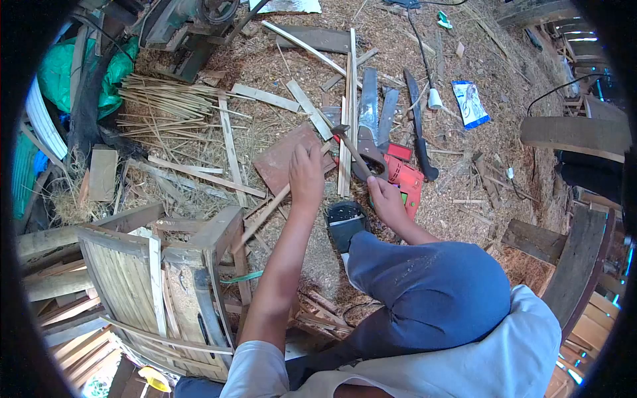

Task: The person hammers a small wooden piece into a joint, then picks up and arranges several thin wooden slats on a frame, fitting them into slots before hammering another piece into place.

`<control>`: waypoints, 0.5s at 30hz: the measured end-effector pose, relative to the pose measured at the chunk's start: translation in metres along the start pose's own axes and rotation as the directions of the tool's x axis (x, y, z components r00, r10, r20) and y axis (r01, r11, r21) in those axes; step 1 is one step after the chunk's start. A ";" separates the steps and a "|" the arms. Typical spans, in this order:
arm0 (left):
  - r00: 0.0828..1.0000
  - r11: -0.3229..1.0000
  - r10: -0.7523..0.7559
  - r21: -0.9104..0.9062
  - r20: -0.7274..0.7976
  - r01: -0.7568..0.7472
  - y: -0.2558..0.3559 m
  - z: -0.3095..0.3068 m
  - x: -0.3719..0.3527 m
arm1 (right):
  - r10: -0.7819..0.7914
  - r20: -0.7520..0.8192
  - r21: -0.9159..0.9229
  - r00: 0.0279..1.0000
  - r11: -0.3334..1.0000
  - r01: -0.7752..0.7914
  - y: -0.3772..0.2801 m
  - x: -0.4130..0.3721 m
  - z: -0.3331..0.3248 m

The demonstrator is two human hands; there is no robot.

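My left hand is closed around a thin wooden strip that slants down to the left, above a reddish-brown square board. My right hand grips the handle of a hammer, whose head is up and to the left, near the strip's upper end. Long pale strips lie on the ground between the hands. Just beyond my right hand are a handsaw, a red tool and a machete-like blade.
A wooden frame stands at lower left. Thin sticks are piled at upper left. A blue-and-white packet and a white socket on a cord lie at right. A wooden plank is at far right.
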State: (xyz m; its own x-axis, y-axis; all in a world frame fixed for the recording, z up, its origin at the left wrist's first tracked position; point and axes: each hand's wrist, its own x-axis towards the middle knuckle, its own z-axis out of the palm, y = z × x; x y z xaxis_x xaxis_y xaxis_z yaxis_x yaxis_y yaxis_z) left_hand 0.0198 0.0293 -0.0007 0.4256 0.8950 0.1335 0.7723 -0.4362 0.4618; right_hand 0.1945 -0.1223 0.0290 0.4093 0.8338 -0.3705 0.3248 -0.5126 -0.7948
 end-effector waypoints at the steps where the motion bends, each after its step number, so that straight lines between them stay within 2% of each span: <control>1: 1.000 0.999 0.024 0.040 -0.009 -0.023 0.001 -0.003 0.000 | -0.002 -0.003 -0.032 1.000 0.999 0.002 -0.003 -0.001 -0.002; 3: 0.997 0.990 0.070 0.121 -0.026 -0.067 0.001 -0.006 0.001 | 0.035 0.021 -0.075 0.999 0.997 -0.033 -0.013 -0.004 -0.007; 6: 0.996 0.997 0.065 0.046 -0.066 -0.062 -0.002 0.001 0.000 | 0.051 0.036 -0.128 0.998 0.991 -0.046 -0.015 -0.005 -0.010; 10: 0.996 0.997 0.069 0.024 -0.057 -0.068 -0.009 0.006 -0.008 | 0.032 0.027 -0.111 0.999 0.993 -0.028 -0.016 -0.008 -0.010; 15: 0.995 0.997 0.072 0.003 -0.062 -0.072 -0.011 0.001 -0.009 | 0.047 0.074 -0.198 0.996 0.980 -0.032 -0.014 -0.008 -0.015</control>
State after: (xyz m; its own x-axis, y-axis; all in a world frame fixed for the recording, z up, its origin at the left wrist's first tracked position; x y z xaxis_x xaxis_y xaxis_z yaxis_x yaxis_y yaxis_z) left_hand 0.0078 0.0258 -0.0081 0.4504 0.8652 0.2203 0.7412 -0.4999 0.4480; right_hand 0.1991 -0.1249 0.0508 0.3602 0.8215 -0.4420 0.4739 -0.5693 -0.6718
